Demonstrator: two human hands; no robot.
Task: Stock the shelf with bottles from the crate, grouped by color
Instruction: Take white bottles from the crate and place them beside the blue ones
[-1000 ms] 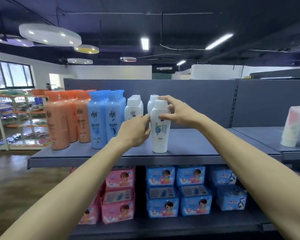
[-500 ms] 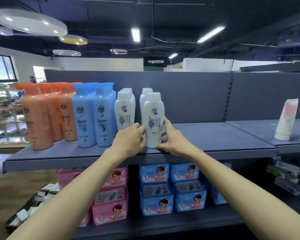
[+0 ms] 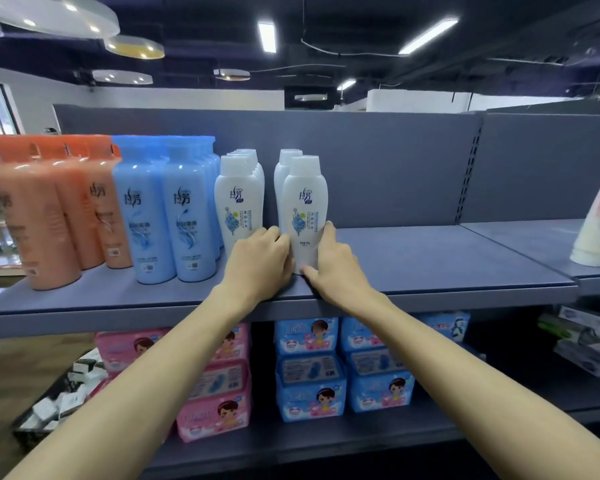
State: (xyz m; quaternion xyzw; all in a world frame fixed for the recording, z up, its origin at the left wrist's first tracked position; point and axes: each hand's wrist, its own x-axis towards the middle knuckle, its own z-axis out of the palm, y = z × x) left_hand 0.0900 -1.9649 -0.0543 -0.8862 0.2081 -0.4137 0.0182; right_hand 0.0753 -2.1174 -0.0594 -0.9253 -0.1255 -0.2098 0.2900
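**Store shelf, white row getting squared up**

Grey shelf (image 3: 413, 268) under dim shop lighting, bottles lined up by colour along it: orange bottles (image 3: 45, 216) far left, blue bottles (image 3: 167, 216) next, then a tight file of white bottles (image 3: 238, 206), and a second white file just starting to its right.

What's changed over the last second — both hands have dropped. The right one was up at the cap of the front white bottle (image 3: 305, 209); now it's down at the base, and the view has moved closer to the shelf. That bottle stands upright on the shelf near the front edge, with one more white bottle directly behind it.

Left hand (image 3: 258, 261) is curled against the bottle's lower left side, touching it. Right hand (image 3: 333, 265) has the index finger laid up the right side and the thumb at the bottom edge, so the grip on both sides reads as a light two-sided pinch of the base rather than a full wrap. Not a lift, I'd say — more a nudge to straighten it and line it up.

For the task that means this one is basically placed, in the right colour group. There's a visible gap between the two white files, so maybe it gets slid left. The crate isn't clearly in view; a dark bin (image 3: 59, 393) of small white packs sits on the floor lower left, but I can't tell what that is.
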